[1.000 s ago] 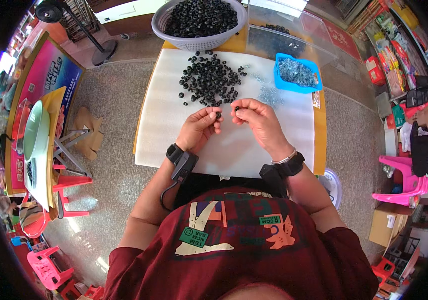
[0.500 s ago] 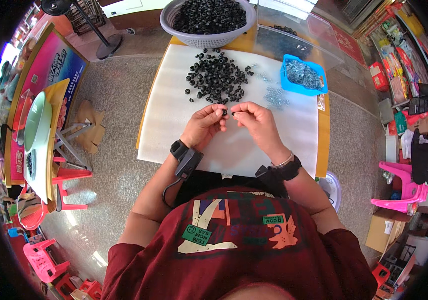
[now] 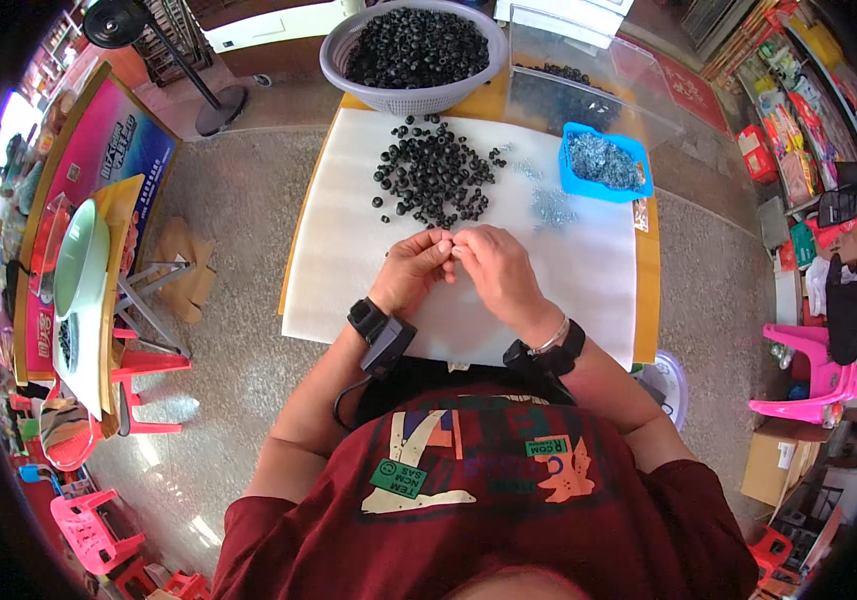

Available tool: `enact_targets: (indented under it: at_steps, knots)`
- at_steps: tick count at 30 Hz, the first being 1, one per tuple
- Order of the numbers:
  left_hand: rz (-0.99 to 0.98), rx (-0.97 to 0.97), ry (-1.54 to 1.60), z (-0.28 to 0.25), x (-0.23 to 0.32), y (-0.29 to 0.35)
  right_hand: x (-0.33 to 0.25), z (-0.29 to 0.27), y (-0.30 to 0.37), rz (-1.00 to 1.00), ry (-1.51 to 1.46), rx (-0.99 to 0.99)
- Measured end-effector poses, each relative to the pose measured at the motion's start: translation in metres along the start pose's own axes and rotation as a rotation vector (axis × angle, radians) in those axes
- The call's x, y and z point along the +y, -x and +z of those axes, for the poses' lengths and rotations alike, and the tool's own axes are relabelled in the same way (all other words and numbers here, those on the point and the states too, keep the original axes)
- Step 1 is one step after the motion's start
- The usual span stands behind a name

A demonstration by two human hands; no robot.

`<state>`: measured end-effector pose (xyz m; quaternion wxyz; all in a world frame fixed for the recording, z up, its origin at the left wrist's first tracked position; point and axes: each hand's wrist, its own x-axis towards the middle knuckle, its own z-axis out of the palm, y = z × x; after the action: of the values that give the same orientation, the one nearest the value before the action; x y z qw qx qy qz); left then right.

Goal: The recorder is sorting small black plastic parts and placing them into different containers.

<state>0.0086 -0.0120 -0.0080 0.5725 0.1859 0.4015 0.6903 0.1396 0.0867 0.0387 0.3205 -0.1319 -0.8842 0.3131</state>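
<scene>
Over the near middle of the white sheet [image 3: 368, 310], my two hands meet fingertip to fingertip. My left hand [image 3: 410, 270] is closed in a pinch around a small black round part, which the fingers now mostly hide. My right hand [image 3: 496, 272] is also pinched, its fingertips pressed against the left ones; what they hold is hidden. Just beyond the hands lies a loose pile of small black round parts [image 3: 433, 175]. To its right, small clear bluish pieces [image 3: 553, 207] are scattered on the sheet.
A grey basket [image 3: 418, 98] heaped with black parts stands at the table's far edge. A blue tray [image 3: 573, 183] of clear pieces sits at the far right, by a transparent box [image 3: 638, 105]. A side table with a green basin [image 3: 83, 260] stands left; a pink chair [image 3: 808, 375] stands right.
My hands were slightly apart, the left showing a black round part and the right pinching a small dark piece. The right has moved left, and the fingertips now touch. The view has tilted slightly.
</scene>
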Motion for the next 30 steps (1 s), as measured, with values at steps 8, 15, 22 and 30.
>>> enact_targets:
  at_steps: [8,15,22,30]
  knots:
    - [-0.066,-0.053,-0.076,-0.004,0.002,-0.001,0.006,-0.004,0.003,-0.153,0.158,-0.060]
    - [-0.017,0.025,-0.149,0.004,-0.002,0.001,0.006,-0.004,0.008,-0.191,0.172,-0.031]
    - [-0.047,-0.044,-0.067,0.003,0.000,0.003,0.007,-0.001,0.009,-0.141,0.136,0.005]
    - [-0.187,-0.218,-0.095,-0.007,0.014,0.007,0.006,-0.010,0.010,-0.071,-0.039,-0.064]
